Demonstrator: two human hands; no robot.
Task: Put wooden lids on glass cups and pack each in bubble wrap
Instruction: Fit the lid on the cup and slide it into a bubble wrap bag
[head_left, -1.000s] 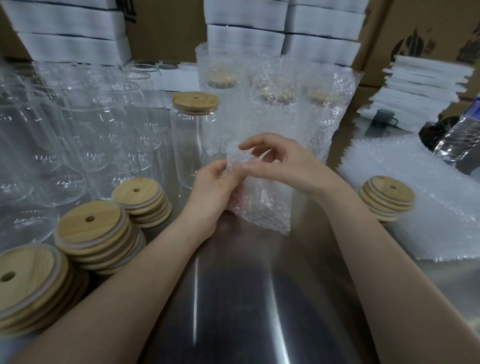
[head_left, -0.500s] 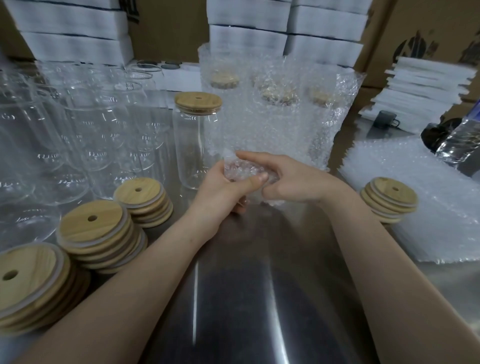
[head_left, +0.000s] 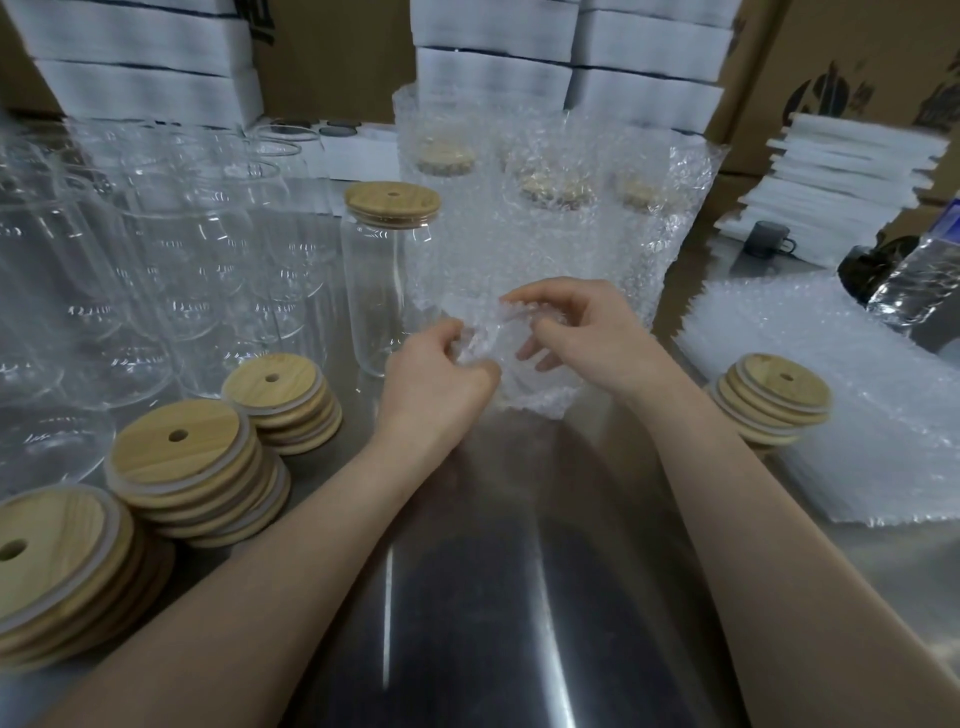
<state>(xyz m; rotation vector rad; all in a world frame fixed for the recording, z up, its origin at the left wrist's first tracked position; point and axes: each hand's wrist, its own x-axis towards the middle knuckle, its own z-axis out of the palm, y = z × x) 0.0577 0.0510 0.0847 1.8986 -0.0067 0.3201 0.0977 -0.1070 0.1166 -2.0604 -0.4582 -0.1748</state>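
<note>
Bubble wrap pouch (head_left: 527, 374) sits at the centre of the frame, low against the steel table (head_left: 493, 571), held at its mouth from both sides. The left hand (head_left: 436, 379) grips its left edge with curled fingers, and the right hand (head_left: 587, 338) pinches the upper right edge between thumb and forefinger (apparently teasing it open). As far as I can tell, nothing is inside it yet.

Just up and left of the hands stands one lidded glass cup (head_left: 379, 291), its wooden lid (head_left: 392, 202) seated but the cup unwrapped; it is probably next into the pouch. Behind the hands, at upper centre, at least three wrapped cups (head_left: 545, 208) stand finished.

Much is left to do. A crowd of bare glass cups (head_left: 182, 249) fills the left of the frame without lids. Three stacks of lids (head_left: 192, 467) lie at lower left, and another lid stack (head_left: 774, 400) lies at the right on a pile of flat bubble wrap (head_left: 857, 441).
</note>
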